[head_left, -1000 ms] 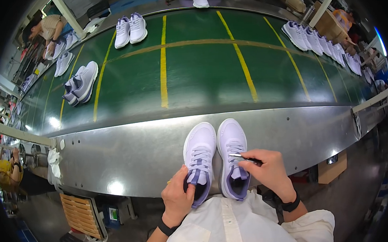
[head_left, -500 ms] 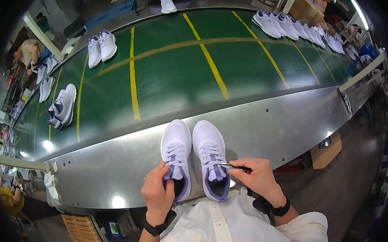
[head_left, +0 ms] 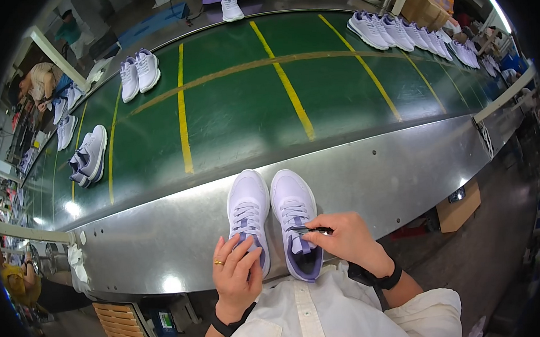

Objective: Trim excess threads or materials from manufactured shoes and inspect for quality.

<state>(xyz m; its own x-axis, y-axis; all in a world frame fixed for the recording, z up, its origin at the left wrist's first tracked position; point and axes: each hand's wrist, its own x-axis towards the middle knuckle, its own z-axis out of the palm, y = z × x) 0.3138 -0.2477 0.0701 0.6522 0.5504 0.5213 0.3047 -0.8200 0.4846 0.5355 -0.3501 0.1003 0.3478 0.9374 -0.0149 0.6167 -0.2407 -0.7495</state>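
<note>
The steel ledge (head_left: 355,170) extends left and right of the left shoe (head_left: 248,197) and right shoe (head_left: 294,198), leaving side room; the green belt (head_left: 236,109) begins just beyond their toes, and their heels sit by the near edge. Compared with half a second ago, the left hand (head_left: 236,277) has shifted from collar to tongue, fingers loosely spread. The right hand (head_left: 344,238) pinches a slim black-handled tool (head_left: 327,231), its tip now farther left across the right shoe's laces.
</note>
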